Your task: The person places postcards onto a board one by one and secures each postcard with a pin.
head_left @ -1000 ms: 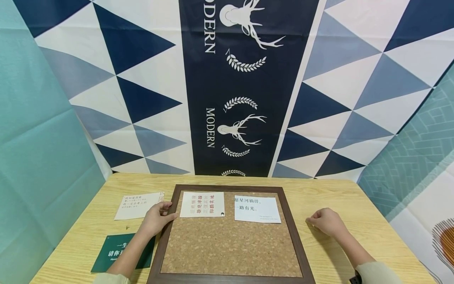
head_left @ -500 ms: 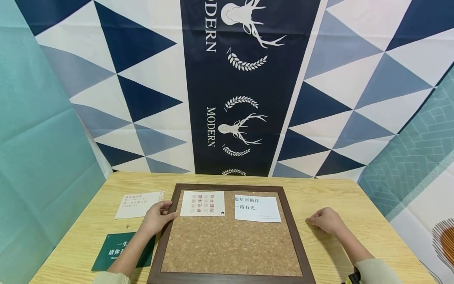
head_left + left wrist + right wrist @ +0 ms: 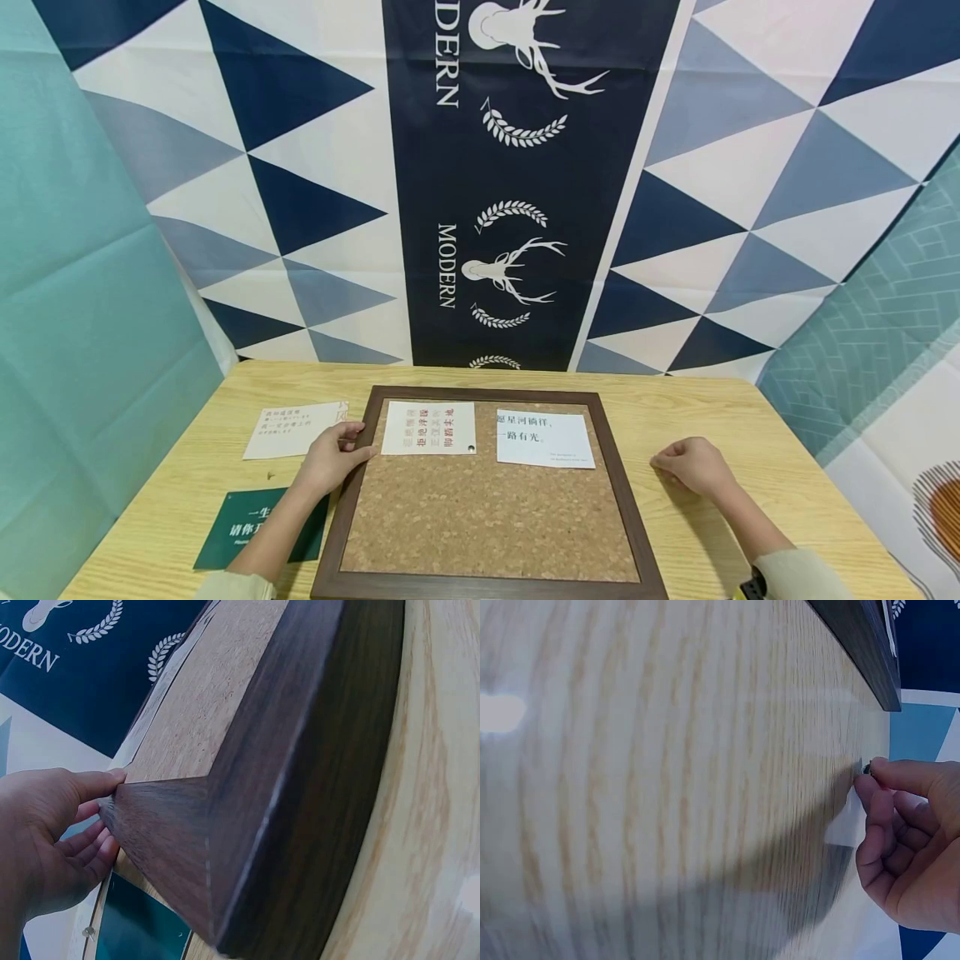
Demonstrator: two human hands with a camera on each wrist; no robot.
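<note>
Forearms (image 3: 273, 533) angle inward, left grip (image 3: 330, 460) clasping the frame (image 3: 335, 533), right grip (image 3: 697, 468) pinching a dark object (image 3: 867, 769).

Left hand (image 3: 49, 840) pinching edge of dark wood frame (image 3: 262, 765); cork panel (image 3: 206, 705) filling frame; green card (image 3: 139, 919) lying near hand on surface (image 3: 439, 787); backdrop (image 3: 82, 697) showing white lettering.

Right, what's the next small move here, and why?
I'd probably bring the right hand over to the white card. It pinches a small dark piece, likely a pin; that card shows no pin, while the cream card has a dark round pin at its lower right corner. The left hand already holds the corkboard's frame.
</note>
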